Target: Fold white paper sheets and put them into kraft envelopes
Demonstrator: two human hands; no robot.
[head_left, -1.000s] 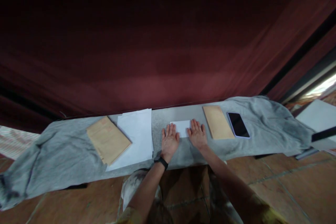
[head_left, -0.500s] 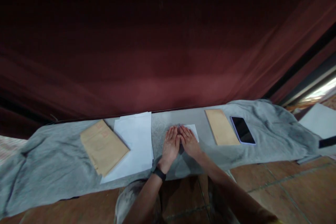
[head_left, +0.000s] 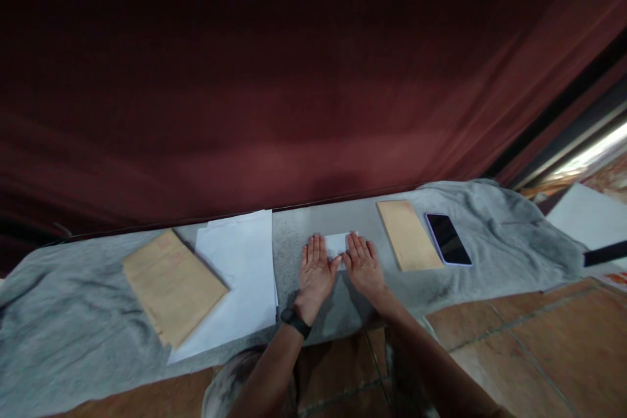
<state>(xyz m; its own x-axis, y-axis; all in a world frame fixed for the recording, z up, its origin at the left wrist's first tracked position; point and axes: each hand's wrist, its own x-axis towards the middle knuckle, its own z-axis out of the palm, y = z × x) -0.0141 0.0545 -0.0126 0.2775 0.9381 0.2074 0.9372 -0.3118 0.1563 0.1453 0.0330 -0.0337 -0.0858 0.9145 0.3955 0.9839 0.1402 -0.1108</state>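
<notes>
A small white piece of paper (head_left: 336,243), perhaps folded, lies on the grey cloth (head_left: 289,235) in front of me. My left hand (head_left: 316,271) rests flat over its left side, fingers stretched forward. Over the right side my right hand (head_left: 363,268) lies flat too, its fingers extended. Both thumbs point inward and nearly meet near the paper's lower part. The middle of the paper shows between the hands, while its two ends are hidden under the fingers. A dark band (head_left: 296,322) circles my left wrist.
To the left, a brown envelope (head_left: 174,287) overlaps large white sheets (head_left: 245,274). On the right lie a narrow brown envelope (head_left: 409,235) and a phone (head_left: 447,240). A dark red panel (head_left: 313,111) rises behind the cloth. Tiled floor (head_left: 529,346) shows below.
My hands have spread apart from close together, the left one shifting left and the right one right. More of the white paper now shows between them. The view has shifted slightly.
</notes>
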